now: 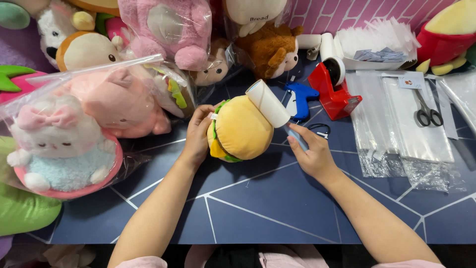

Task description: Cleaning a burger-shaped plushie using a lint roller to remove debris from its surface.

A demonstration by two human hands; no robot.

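Note:
My left hand (198, 133) grips the left side of a burger-shaped plush toy (239, 128), yellow with a green and red rim, held just above the dark blue table (258, 203). My right hand (310, 153) holds the blue handle of a lint roller (270, 103). Its white roll rests against the top right of the burger plush.
Bagged plush toys (79, 124) crowd the left and back. A red tape dispenser (336, 89), a blue tagging gun (299, 97), scissors (427, 113) and stacks of clear plastic bags (406, 129) lie to the right. A box of bags (377, 47) stands at the back.

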